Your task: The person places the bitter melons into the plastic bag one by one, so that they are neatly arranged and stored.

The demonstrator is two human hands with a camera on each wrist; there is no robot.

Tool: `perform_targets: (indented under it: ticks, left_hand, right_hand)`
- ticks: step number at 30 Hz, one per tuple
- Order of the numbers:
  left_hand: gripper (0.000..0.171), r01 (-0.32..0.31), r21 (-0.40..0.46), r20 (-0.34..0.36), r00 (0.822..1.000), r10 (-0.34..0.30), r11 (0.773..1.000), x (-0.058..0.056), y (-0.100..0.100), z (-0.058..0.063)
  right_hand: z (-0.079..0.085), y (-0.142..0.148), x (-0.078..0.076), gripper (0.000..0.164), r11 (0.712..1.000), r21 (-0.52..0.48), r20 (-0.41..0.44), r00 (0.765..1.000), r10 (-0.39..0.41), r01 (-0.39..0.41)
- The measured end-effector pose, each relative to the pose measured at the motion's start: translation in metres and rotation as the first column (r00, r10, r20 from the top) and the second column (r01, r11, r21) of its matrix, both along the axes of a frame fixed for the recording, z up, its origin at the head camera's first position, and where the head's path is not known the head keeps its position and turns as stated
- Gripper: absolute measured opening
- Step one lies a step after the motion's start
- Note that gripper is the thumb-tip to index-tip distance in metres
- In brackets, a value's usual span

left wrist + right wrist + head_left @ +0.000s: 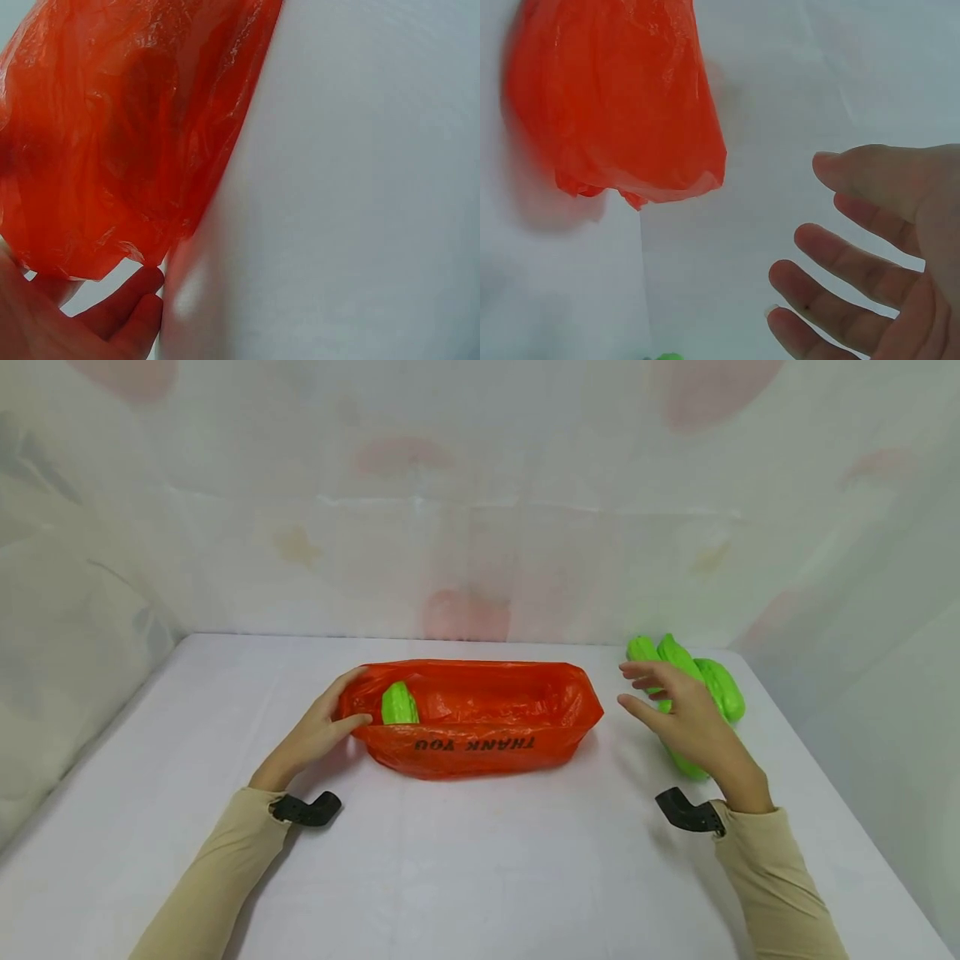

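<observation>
A red plastic bag printed "THANK YOU" lies on the table with its wide mouth facing up. Inside its left end sits a bright green, ribbed, gourd-like vegetable. My left hand holds that end of the bag, thumb at the front rim and fingers round the back; in the left wrist view its fingertips touch the red plastic. To the right of the bag, my right hand is raised with fingers spread and nothing in it. Several more green vegetables lie beyond and beneath it, partly hidden by it.
A white table carries everything, its right edge running close past the green vegetables. Pale patterned sheeting rises behind the table and at both sides. Each wrist wears a black camera mount.
</observation>
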State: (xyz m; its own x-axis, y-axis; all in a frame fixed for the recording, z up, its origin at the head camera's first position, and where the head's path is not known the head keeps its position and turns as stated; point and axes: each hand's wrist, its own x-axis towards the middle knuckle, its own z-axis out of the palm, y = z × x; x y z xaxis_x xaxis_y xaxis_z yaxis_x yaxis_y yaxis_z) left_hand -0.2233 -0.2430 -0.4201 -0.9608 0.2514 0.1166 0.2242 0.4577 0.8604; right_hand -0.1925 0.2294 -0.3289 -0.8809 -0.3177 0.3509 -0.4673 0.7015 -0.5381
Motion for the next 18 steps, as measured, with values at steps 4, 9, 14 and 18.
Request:
perform_targets:
  ticks: [4, 9, 14, 18]
  left_hand:
    - [0.073, -0.001, -0.002, -0.001, 1.0, 0.001, 1.0, 0.0, -0.001, -0.001]
    - [0.073, -0.001, -0.011, -0.001, 1.0, 0.001, 1.0, 0.0, -0.002, -0.001]
    - [0.074, -0.001, -0.006, -0.001, 1.0, 0.001, 1.0, -0.001, -0.002, -0.001]
    - [0.074, 0.0, 0.001, -0.007, 1.0, 0.0, 1.0, -0.001, -0.002, -0.001]
  right_hand:
    - [-0.002, 0.001, -0.001, 0.044, 1.0, 0.026, 0.065, 0.998, 0.004, -0.006]
    - [-0.004, 0.007, -0.003, 0.043, 0.999, 0.034, 0.121, 0.993, -0.016, 0.012]
    - [-0.008, 0.016, -0.008, 0.045, 0.998, 0.052, 0.155, 0.987, -0.042, 0.035]
    - [-0.012, 0.025, -0.014, 0.047, 0.997, 0.064, 0.168, 0.984, -0.055, 0.045]
